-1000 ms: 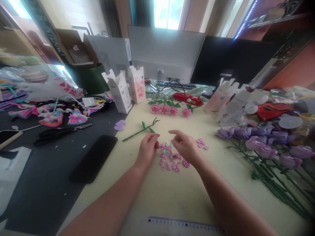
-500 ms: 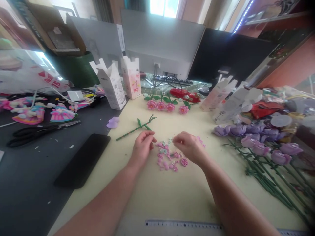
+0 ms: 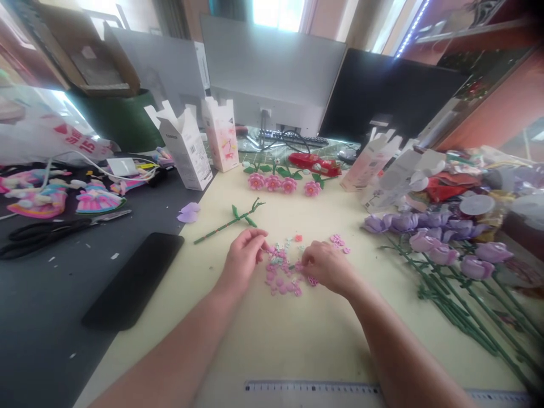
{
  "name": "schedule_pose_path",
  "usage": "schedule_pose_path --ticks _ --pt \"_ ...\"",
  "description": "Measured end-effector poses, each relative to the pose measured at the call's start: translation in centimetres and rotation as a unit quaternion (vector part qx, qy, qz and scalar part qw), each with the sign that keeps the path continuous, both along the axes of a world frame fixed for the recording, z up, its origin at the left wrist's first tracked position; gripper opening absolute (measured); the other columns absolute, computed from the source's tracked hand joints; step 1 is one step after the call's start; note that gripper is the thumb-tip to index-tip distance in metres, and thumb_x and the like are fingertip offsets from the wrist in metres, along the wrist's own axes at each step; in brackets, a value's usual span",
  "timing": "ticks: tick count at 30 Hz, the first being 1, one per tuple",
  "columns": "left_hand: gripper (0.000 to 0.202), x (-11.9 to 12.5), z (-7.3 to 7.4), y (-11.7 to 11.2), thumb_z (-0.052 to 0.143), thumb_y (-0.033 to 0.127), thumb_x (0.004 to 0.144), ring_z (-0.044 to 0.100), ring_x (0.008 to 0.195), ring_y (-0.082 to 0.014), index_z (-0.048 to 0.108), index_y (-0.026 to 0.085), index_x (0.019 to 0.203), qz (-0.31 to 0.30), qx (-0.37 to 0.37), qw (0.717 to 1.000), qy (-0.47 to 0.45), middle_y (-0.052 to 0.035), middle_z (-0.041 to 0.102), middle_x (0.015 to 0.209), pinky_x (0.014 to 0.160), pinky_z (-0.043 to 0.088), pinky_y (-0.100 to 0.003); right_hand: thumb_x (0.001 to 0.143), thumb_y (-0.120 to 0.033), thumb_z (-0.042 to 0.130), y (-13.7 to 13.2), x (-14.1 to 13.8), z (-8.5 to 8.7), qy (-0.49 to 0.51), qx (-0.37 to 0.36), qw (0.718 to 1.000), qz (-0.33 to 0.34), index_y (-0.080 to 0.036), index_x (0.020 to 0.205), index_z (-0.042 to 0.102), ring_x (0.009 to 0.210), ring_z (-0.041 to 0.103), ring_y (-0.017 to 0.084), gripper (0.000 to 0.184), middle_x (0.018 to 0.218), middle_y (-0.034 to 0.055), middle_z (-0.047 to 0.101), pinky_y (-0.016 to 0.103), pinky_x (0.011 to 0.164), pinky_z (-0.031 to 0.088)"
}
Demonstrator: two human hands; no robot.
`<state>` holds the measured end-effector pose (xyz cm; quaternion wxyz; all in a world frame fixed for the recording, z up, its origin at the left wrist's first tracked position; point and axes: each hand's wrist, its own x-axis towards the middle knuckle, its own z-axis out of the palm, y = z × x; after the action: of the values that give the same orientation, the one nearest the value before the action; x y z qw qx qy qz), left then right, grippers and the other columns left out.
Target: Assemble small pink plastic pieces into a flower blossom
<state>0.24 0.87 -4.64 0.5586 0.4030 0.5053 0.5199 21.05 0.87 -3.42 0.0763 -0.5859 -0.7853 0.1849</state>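
Observation:
Small pink and mint-white building pieces (image 3: 283, 288) lie in a loose pile between my hands. My left hand (image 3: 241, 258) is at the pile's left edge, thumb and forefinger pinched together; whatever is between the tips is too small to name. At the right side of the pile my right hand (image 3: 329, 265) reaches down with curled fingers, its tips among the pieces and partly hidden. A coral-red piece (image 3: 298, 238) sits just above the pile. Beyond my left hand lies a green flower stem (image 3: 221, 229) with leaves. Some pink pieces (image 3: 338, 240) lie behind my right hand.
Pink brick flowers (image 3: 272, 182) stand in a row at the back, near open white boxes (image 3: 187, 156). Purple roses (image 3: 444, 254) with green stems lie at right. A black phone (image 3: 134, 280) and scissors (image 3: 55, 226) are at left, a ruler (image 3: 310, 387) in front.
My right hand has moved down toward me, from the pile's upper right into its right side. The coral-red piece now shows above the pile. My left hand stays pinched at the left edge.

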Motion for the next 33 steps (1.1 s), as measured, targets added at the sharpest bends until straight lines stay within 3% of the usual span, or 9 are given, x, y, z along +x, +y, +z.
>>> schedule_pose_path --ticks 4,7,11,16,21,23,26,29,33 --pt "0.018 0.2 0.2 -0.3 0.06 0.032 0.08 0.045 0.053 -0.0065 0.063 0.019 0.091 -0.019 -0.009 1.0 -0.016 0.0017 0.059 0.07 0.052 0.036 -0.019 0.071 -0.011 0.064 -0.2 0.2 0.8 0.032 -0.014 0.999 -0.008 -0.02 0.064 0.062 0.075 0.055 0.017 0.011 0.075 0.0007 0.062 0.025 0.06 0.036" --pt "0.023 0.5 0.4 -0.7 0.06 0.039 0.081 0.045 0.051 -0.0068 0.066 0.018 0.088 -0.062 -0.028 0.998 -0.01 0.0 0.061 0.071 0.049 0.035 -0.019 0.075 -0.015 0.064 -0.6 0.1 1.8 0.116 -0.012 0.993 -0.03 -0.021 0.067 0.06 0.066 0.056 0.014 0.011 0.07 -0.0025 0.063 0.024 0.058 0.038" --pt "0.034 0.9 0.6 -1.3 0.056 0.047 0.083 0.048 0.047 -0.0074 0.069 0.015 0.083 -0.155 -0.066 0.986 0.003 -0.0048 0.066 0.073 0.043 0.034 -0.021 0.081 -0.018 0.064 -1.3 -1.1 2.6 0.228 0.082 0.97 -0.007 -0.021 0.075 0.061 0.065 0.058 0.013 0.008 0.072 -0.0034 0.065 0.023 0.062 0.042" --pt "0.046 1.2 1.0 -1.9 0.053 0.058 0.082 0.055 0.047 -0.0105 0.068 0.014 0.079 -0.215 -0.075 0.973 -0.028 -0.0082 0.068 0.079 0.042 0.037 -0.024 0.086 -0.013 0.059 -2.0 -2.4 2.5 0.221 0.181 0.956 0.062 -0.021 0.079 0.062 0.07 0.057 0.015 0.011 0.073 0.0 0.064 0.027 0.066 0.044" --pt "0.039 1.0 1.2 -1.7 0.064 0.052 0.077 0.051 0.045 -0.0086 0.066 0.013 0.073 -0.208 -0.089 0.973 -0.042 -0.0081 0.067 0.077 0.041 0.036 -0.022 0.089 -0.012 0.054 -1.9 -2.5 2.3 0.251 0.169 0.946 0.116 -0.022 0.087 0.065 0.078 0.059 0.017 0.015 0.081 0.0026 0.066 0.028 0.071 0.047" --pt "0.034 0.8 1.2 -1.4 0.066 0.048 0.077 0.049 0.046 -0.007 0.067 0.013 0.075 -0.191 -0.096 0.976 -0.045 -0.0081 0.068 0.078 0.043 0.036 -0.021 0.089 -0.013 0.056 -1.7 -2.3 2.2 0.277 0.164 0.942 0.092 -0.022 0.09 0.065 0.081 0.06 0.016 0.013 0.086 0.0027 0.067 0.028 0.073 0.047" --pt "0.029 0.3 1.0 -0.8 0.068 0.043 0.076 0.047 0.048 -0.0062 0.069 0.014 0.079 -0.146 -0.098 0.984 -0.04 -0.0076 0.069 0.079 0.046 0.037 -0.021 0.087 -0.021 0.059 -1.2 -1.6 1.9 0.282 0.168 0.945 0.003 -0.022 0.083 0.063 0.074 0.06 0.016 0.005 0.083 0.0015 0.066 0.027 0.069 0.047" --pt "0.029 -0.3 0.9 -0.3 0.067 0.043 0.075 0.045 0.048 -0.0056 0.07 0.014 0.081 -0.102 -0.072 0.992 -0.032 -0.0073 0.069 0.078 0.046 0.034 -0.02 0.084 -0.021 0.056 -0.9 -1.1 1.5 0.238 0.171 0.954 -0.057 -0.02 0.066 0.051 0.06 0.051 0.013 0.019 0.066 -0.0024 0.058 0.025 0.058 0.04" --pt "0.03 -0.9 0.7 0.2 0.068 0.043 0.075 0.044 0.05 -0.0056 0.07 0.015 0.083 -0.06 -0.049 0.996 -0.043 -0.0058 0.068 0.075 0.047 0.034 -0.019 0.075 -0.012 0.049 -0.7 -1.1 1.1 0.195 0.174 0.961 -0.089 -0.021 0.059 0.026 0.047 0.03 0.01 0.03 0.05 -0.0072 0.031 0.023 0.046 0.025"
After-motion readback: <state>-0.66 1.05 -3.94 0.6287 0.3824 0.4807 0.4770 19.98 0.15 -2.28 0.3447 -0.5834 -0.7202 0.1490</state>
